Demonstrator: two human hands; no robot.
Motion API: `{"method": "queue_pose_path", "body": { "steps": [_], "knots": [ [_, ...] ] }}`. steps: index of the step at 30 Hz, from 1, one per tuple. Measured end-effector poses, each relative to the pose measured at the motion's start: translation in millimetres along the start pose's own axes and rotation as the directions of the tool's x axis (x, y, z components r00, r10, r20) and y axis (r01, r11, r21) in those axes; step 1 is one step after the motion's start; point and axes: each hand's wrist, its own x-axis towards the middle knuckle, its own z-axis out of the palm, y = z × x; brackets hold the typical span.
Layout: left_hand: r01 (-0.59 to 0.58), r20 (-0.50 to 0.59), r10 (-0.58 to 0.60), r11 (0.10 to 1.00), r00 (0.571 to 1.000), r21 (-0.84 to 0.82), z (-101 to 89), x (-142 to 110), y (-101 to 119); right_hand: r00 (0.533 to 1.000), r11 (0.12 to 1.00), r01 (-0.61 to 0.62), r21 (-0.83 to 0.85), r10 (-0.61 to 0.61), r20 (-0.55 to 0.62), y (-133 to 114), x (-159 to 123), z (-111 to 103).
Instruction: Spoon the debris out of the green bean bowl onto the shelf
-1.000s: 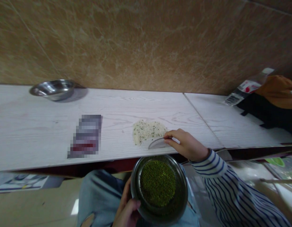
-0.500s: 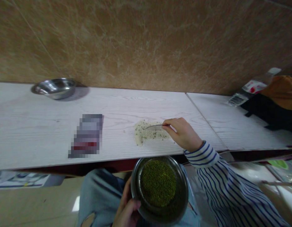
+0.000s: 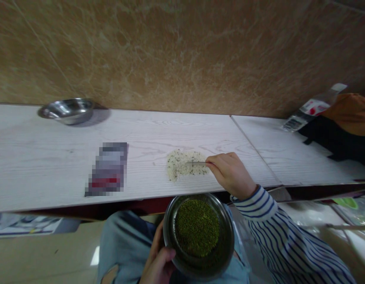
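Observation:
My left hand [image 3: 160,256] grips the left rim of a metal bowl [image 3: 226,240], with the thumb over the edge. The bowl is held just below the counter's front edge, above my lap. Inside it lies a heap of small green beans [image 3: 198,228], which look like mung beans. My right hand [image 3: 232,173] pinches the end of a thin metal utensil [image 3: 197,163]; its exact kind is unclear. The utensil's tip points left over a thin patch of whitish grains [image 3: 179,167], speckled with dark green bits, on the counter. Whether the tip touches the grains cannot be made out.
Another metal bowl [image 3: 67,111] stands at the back left of the white counter [image 3: 147,134]. A blurred-out phone-like rectangle [image 3: 108,169] lies left of the grains. At the right, a plastic bottle [image 3: 312,108] leans against a black and brown bag [image 3: 339,134]. A tiled wall closes the back.
My right hand has moved slightly right and nearer to me, taking the utensil's tip right across the grains. My left hand and the bowl have hardly moved.

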Motion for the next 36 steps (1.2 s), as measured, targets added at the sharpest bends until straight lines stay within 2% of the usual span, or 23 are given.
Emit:
{"method": "queue_pose_path", "body": {
  "steps": [6,10,16,19,25,36],
  "knots": [
    [0.009,-0.017,-0.008,1.0,1.0,0.016,-2.1,1,-2,0.998,0.999,0.031,-0.011,-0.031,0.047,-6,-11,-2],
    [0.01,-0.027,-0.009,1.0,1.0,0.028,-1.2,1,-2,0.998,0.998,0.058,0.002,-0.058,0.025,-6,-23,-10],
    [0.002,-0.009,-0.001,1.0,1.0,0.015,2.6,-1,-3,0.997,0.991,-0.052,-0.126,0.044,-0.07,3,-39,-20],
    [-0.009,-0.022,0.01,1.0,1.0,0.029,4.5,-1,-3,0.995,0.984,-0.082,-0.158,0.073,-0.062,3,-45,-21],
    [-0.016,-0.032,0.016,1.0,0.999,0.027,16.1,-7,1,0.997,0.991,-0.075,-0.115,0.077,0.01,-7,-52,-23],
    [-0.025,-0.017,0.026,0.999,1.0,0.041,33.8,-17,12,0.994,0.991,-0.112,-0.078,0.112,-0.008,-9,-63,-27]
  ]
}}
